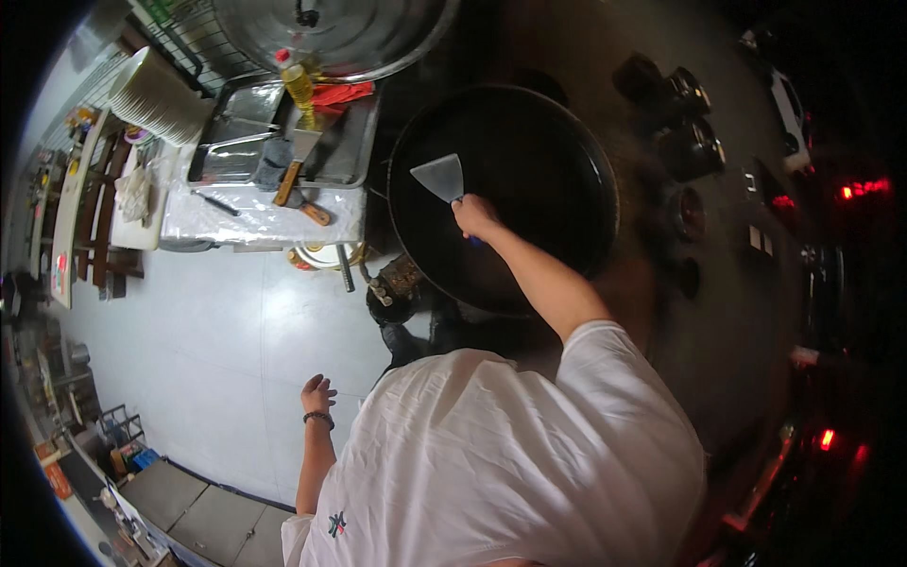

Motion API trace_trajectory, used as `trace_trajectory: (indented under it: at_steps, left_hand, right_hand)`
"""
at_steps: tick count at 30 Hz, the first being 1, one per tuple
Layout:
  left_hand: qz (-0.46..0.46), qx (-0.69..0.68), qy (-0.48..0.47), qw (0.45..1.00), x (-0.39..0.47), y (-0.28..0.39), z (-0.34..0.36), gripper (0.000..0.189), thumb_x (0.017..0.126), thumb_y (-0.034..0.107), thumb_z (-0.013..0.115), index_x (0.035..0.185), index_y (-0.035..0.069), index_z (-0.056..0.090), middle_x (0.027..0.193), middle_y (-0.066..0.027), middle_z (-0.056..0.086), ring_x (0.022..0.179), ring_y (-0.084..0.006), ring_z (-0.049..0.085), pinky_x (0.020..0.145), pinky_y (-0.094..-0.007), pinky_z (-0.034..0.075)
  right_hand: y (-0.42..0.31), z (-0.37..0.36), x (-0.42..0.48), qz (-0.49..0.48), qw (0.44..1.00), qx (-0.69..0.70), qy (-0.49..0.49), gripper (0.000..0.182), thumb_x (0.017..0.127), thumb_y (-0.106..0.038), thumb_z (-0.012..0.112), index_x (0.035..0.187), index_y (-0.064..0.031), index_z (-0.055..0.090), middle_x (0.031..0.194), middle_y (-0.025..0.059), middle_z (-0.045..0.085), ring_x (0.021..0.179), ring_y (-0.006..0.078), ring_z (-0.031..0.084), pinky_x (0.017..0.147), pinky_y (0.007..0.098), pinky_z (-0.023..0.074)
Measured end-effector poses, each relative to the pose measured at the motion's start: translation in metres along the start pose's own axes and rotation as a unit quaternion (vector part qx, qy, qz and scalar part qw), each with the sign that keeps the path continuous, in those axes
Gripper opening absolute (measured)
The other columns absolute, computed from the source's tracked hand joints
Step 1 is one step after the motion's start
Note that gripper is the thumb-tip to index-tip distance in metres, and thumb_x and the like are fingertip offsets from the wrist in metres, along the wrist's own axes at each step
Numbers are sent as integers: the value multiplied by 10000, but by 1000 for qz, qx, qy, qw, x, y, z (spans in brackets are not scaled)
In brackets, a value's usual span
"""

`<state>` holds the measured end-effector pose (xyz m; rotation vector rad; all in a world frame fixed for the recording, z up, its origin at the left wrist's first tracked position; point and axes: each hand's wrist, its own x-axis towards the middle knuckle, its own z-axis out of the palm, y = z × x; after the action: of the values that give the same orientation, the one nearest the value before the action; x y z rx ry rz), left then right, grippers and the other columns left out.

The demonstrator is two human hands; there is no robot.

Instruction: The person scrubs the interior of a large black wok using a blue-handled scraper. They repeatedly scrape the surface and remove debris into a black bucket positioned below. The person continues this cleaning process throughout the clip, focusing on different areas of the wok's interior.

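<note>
My right hand (476, 216) is closed round the handle of a wide metal scraper (442, 176), whose blade is over the left part of a large dark round pan (538, 163). Low at my side hangs my left hand (317, 394), fingers loosely apart and holding nothing, with a dark beaded bracelet at its wrist. Left of the pan, another wooden-handled scraper (287, 183) leans on the edge of a metal tray (360, 159), beside a grey cloth (271, 164). A bottle of yellow oil (297, 86) with a red cap stands near red cloth or gloves (340, 93).
A large metal lid (340, 35) is behind the tray. At the left are stacked white plates (156, 97) and a cutting board (129, 231) with a pale cloth (133, 195). A burner fitting (387, 289) sits below the pan. Dark pots (691, 149) stand on the right.
</note>
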<state>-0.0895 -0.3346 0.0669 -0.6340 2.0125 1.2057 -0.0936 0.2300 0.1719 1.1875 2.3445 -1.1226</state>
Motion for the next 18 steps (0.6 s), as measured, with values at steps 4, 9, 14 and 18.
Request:
trace_trajectory:
  at_steps: [4,9,14,18]
  left_hand:
    - [-45,76,-61,994,36,-53,-4,389,861,184,609,1218,30,610,1008,-126,693,757,-272,702,551,-371,532]
    - [287,661,-206,662,119,-129,-13,187,840,280,625,963,167,709,954,-98,713,827,-317,687,653,-447,545]
    - [379,597,-242,664,145,-97,-5,162,817,271,642,893,144,710,944,-95,706,832,-316,675,679,-430,543]
    - [-49,73,-107,990,57,63,48,374,863,148,612,1219,32,606,1042,-124,696,762,-267,696,540,-370,521]
  right_hand:
    - [70,7,-76,87,983,159,28,374,1000,-314,496,956,51,567,706,121,610,513,229,617,556,398,502]
    - [123,39,-168,258,890,375,-21,321,988,-267,555,1083,39,538,812,125,584,597,246,637,496,380,509]
    - [184,65,-195,342,768,533,94,303,968,-257,578,1105,13,557,891,168,603,676,292,655,558,408,538]
    - [219,15,-153,338,768,531,115,214,947,-220,580,986,-12,552,790,164,578,596,289,608,494,425,534]
